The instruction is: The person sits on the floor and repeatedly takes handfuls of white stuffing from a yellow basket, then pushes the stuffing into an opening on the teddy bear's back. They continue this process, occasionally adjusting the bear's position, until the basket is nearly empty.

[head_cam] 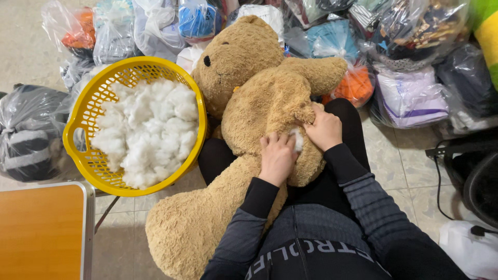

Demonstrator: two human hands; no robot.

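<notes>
Centrally, both hands, left hand (pixel 276 157) and right hand (pixel 324 128), pinch white stuffing (pixel 297 140) at teddy bear (pixel 259 103) seam; yellow basket (pixel 78 140) of stuffing beside.

Single head view — looks steeply down, close over lap, floor beyond.

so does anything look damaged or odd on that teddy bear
Yes: the tan teddy bear has an open gap in its body, with white stuffing showing between the left hand and right hand.
</notes>
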